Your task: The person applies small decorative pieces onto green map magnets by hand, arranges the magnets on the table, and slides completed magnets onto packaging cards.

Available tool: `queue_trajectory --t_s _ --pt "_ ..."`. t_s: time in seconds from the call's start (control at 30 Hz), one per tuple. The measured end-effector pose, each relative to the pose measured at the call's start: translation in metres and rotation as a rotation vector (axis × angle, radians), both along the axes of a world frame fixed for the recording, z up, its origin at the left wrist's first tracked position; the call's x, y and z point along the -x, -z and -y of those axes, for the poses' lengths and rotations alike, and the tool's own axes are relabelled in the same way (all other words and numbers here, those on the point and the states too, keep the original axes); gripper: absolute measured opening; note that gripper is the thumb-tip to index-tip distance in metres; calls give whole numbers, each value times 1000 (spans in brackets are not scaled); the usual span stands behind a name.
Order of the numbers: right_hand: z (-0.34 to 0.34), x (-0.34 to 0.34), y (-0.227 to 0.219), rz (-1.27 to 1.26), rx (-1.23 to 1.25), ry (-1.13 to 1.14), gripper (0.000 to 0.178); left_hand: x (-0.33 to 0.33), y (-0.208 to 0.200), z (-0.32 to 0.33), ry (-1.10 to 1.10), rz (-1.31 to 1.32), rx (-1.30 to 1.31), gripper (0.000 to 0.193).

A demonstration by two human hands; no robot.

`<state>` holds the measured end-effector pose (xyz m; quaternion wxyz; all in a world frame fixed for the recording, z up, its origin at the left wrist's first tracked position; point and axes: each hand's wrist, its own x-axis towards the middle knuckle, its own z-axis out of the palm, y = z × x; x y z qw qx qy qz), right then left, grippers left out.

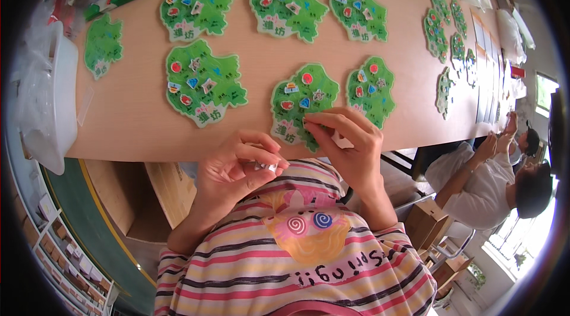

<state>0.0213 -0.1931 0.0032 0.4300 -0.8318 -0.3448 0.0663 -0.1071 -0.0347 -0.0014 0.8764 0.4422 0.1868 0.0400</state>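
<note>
A green map-shaped cutout lies on the table in front of me, with several small picture pieces on it: red, blue, grey and one with yellow. My right hand reaches over its right side, thumb and forefinger pinched at its surface; what is between the fingertips is too small to make out. Something white shows below those fingers. My left hand, palm turned up, is curled in front of the table edge around small white pieces. Just right of the cutout lies a similar green cutout, partly behind my right hand.
More green cutouts with pieces lie in rows, such as one at the left. A plain green cutout is farther left. A white plastic bin stands at the left edge. Smaller cutouts lie at the right, where people sit.
</note>
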Motion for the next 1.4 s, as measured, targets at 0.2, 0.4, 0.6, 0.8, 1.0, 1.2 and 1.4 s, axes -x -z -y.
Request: queue_trajectory --t_s 0.2,0.4,0.6,0.8,1.0,1.2,1.4 --pt "16 14 -25 104 26 0 33 -4 2 7 42 -10 70 13" --pt "25 24 -23 210 -209 -248 35 -11 13 17 305 57 293 17" --pt "40 30 -17 94 -177 -209 31 -11 13 23 360 -18 246 17" --pt "58 14 -14 -189 -195 20 21 -13 8 23 344 33 139 23" --pt "70 -26 5 15 -73 420 14 -22 0 31 237 -26 53 15" --pt "68 -9 -3 86 18 417 22 -24 6 29 279 98 101 23" --pt "51 24 -16 155 -279 -259 34 -17 3 30 439 67 147 21"
